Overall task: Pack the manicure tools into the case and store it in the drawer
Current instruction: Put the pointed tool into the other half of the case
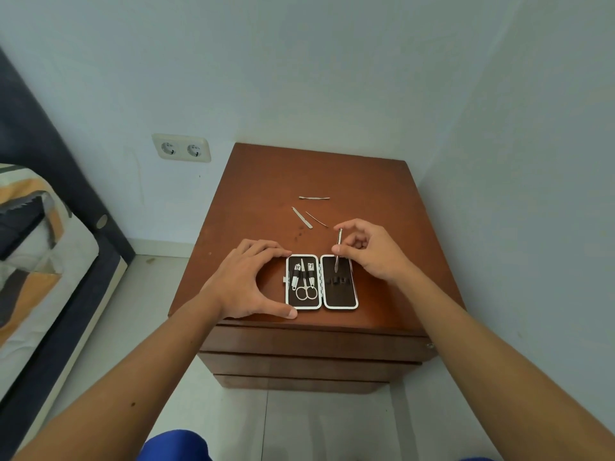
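An open manicure case [338, 307] with a white rim and dark lining lies near the front of a brown wooden nightstand [382, 201]. Its left half holds scissors [306, 290] and two other small tools in loops; the right half's loops are bare. My left hand [248, 281] braces the case's left edge with thumb and fingers. My right hand [369, 249] pinches a slim metal tool [338, 249], its tip pointing down over the right half. Three more metal tools lie behind: a double-ended pusher [314, 197], a file [302, 217] and a thin pick [316, 219].
The nightstand has three shut drawers [312, 347] on its front. Walls stand close behind and to the right. A double wall socket [181, 148] is at the back left, and a bed [36, 247] with a dark frame stands to the left. The floor is light tile.
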Available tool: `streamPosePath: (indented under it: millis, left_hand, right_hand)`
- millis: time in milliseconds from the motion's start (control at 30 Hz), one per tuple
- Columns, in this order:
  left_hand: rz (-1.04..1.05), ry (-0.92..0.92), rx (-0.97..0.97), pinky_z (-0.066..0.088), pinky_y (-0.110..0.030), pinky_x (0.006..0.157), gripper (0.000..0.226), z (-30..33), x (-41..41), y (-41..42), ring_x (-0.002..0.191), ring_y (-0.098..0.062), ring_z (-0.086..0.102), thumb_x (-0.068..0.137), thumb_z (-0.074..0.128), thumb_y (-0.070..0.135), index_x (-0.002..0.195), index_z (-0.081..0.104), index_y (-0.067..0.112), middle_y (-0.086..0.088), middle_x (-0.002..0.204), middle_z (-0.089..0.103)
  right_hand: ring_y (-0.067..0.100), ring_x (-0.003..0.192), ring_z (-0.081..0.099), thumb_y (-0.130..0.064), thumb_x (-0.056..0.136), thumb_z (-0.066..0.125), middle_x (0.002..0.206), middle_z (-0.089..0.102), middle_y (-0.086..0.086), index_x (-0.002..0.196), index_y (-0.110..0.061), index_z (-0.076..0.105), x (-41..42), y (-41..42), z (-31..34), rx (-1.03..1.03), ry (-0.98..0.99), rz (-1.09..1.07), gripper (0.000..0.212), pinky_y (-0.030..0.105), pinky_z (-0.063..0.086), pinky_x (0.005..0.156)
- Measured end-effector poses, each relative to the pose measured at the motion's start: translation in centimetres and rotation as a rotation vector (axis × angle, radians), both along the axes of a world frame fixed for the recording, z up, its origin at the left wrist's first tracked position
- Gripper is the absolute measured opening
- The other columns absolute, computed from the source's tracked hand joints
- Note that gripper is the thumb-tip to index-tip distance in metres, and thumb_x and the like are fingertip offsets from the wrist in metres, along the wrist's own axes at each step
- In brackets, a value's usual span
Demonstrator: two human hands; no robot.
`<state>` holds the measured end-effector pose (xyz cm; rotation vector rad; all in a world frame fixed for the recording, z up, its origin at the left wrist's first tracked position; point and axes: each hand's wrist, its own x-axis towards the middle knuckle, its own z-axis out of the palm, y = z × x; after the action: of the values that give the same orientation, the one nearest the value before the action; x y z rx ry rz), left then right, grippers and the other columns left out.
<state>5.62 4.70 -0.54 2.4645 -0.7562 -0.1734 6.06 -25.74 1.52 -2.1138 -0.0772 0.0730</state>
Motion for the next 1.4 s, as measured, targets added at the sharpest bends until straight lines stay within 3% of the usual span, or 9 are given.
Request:
streamPosePath:
  millis: [67,233,467,633,700,800,1133,1267,1400]
  left_hand:
    - [0.000,0.005,0.001,0.034,-0.035,0.116,0.117,0.0,0.0,0.0,0.140,-0.002,0.028,0.052,0.074,0.096,0.151,0.045,0.042,0.025,0.153,0.040]
    - [0.001,0.002,0.004,0.034,-0.035,0.116,0.117,-0.1,0.1,0.0,0.139,-0.002,0.029,0.052,0.075,0.096,0.152,0.045,0.042,0.026,0.153,0.041]
    - [0.000,-0.004,0.000,0.033,-0.034,0.116,0.117,0.0,0.0,0.0,0.138,-0.002,0.029,0.052,0.075,0.095,0.151,0.046,0.042,0.025,0.152,0.041]
    - [0.000,-0.012,-0.006,0.033,-0.033,0.116,0.116,0.0,-0.1,0.0,0.138,-0.001,0.029,0.051,0.075,0.095,0.151,0.046,0.042,0.026,0.151,0.041]
    - [0.000,-0.005,-0.009,0.033,-0.034,0.116,0.116,0.0,-0.1,0.0,0.138,-0.001,0.029,0.051,0.075,0.095,0.151,0.046,0.042,0.026,0.151,0.041]
    - [-0.001,-0.004,-0.013,0.034,-0.035,0.116,0.116,0.1,-0.1,0.0,0.137,0.000,0.029,0.051,0.076,0.095,0.150,0.046,0.042,0.027,0.150,0.041]
    - [0.007,-0.005,-0.008,0.033,-0.034,0.116,0.115,0.1,-0.1,0.0,0.138,-0.001,0.028,0.053,0.079,0.092,0.151,0.046,0.043,0.026,0.151,0.041]
    - [0.008,-0.009,-0.008,0.033,-0.034,0.116,0.114,0.1,-0.2,-0.1,0.138,-0.001,0.029,0.053,0.080,0.091,0.151,0.046,0.042,0.026,0.151,0.041]
    - [0.015,-0.010,-0.002,0.031,-0.031,0.115,0.116,0.2,-0.2,-0.2,0.138,-0.001,0.029,0.052,0.080,0.092,0.151,0.046,0.042,0.026,0.151,0.041]
  right_hand:
    - [0.009,0.073,0.059,-0.030,0.085,0.086,0.081,0.076,-0.006,0.120,-0.030,0.070,0.0,0.0,-0.5,-0.005,-0.008,-0.013,0.039,0.035,0.052,0.080]
    - [0.005,0.073,0.056,-0.025,0.081,0.089,0.087,0.072,-0.006,0.122,-0.023,0.073,-0.3,0.1,-0.5,-0.040,-0.005,0.031,0.044,0.020,0.050,0.073]
    - [0.003,0.087,0.057,-0.038,0.078,0.090,0.105,0.063,-0.014,0.125,-0.029,0.073,-0.9,-0.1,0.1,-0.255,0.014,0.133,0.051,0.011,0.043,0.073]
    - [0.006,0.092,0.059,-0.042,0.077,0.090,0.110,0.063,-0.011,0.133,-0.038,0.066,-1.9,-0.3,0.0,-0.214,-0.019,0.120,0.060,0.022,0.048,0.082]
    - [0.007,0.099,0.059,-0.045,0.074,0.091,0.116,0.060,-0.012,0.135,-0.039,0.065,-2.6,-0.6,0.2,-0.244,-0.032,0.144,0.066,0.018,0.048,0.085]
    - [0.004,0.109,0.056,-0.049,0.073,0.090,0.125,0.052,-0.015,0.140,-0.039,0.062,-3.5,-0.9,0.2,-0.308,-0.028,0.199,0.073,0.015,0.045,0.092]
    - [0.005,0.134,0.045,-0.056,0.070,0.090,0.137,0.045,-0.017,0.138,-0.034,0.064,-5.1,-0.9,-0.5,-0.331,-0.055,0.220,0.076,0.030,0.038,0.115]
    - [0.002,0.122,0.055,-0.054,0.073,0.089,0.131,0.053,-0.018,0.132,-0.037,0.067,-4.9,-0.8,0.0,-0.241,-0.030,0.170,0.066,0.023,0.045,0.103]
    - [0.000,0.094,0.062,-0.044,0.085,0.082,0.105,0.068,-0.017,0.116,-0.033,0.076,-2.4,0.4,0.9,-0.229,-0.117,0.002,0.034,0.020,0.046,0.081]
